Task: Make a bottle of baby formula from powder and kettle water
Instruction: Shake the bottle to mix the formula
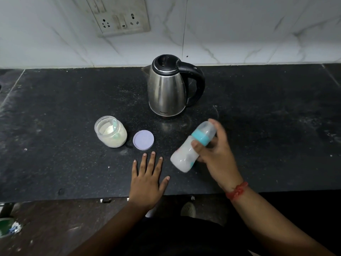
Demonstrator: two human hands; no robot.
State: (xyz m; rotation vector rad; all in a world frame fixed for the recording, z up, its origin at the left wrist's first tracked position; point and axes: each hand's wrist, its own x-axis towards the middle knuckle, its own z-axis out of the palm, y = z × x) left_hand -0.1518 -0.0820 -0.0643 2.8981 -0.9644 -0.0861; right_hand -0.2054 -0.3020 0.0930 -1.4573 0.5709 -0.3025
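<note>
Nearest the camera, the left hand point(147, 179) lies flat on the black stone counter point(64, 126), palm down, fingers spread and holding nothing. Far to the left on the counter stands an open clear jar of formula powder point(110, 133) with a teal scoop point(114, 124) leaning inside it. Just beside the jar to the right lies its lilac lid point(143, 140), flat on the counter. Behind, near the marble wall, stands a steel electric kettle point(168, 87), lid closed, black handle pointing right. Further right, the right hand point(215, 154) grips a baby bottle point(191, 147) around its teal collar, tilted above the counter, capped end up, milky liquid inside, blurred. A red thread band point(237, 191) circles that wrist.
</note>
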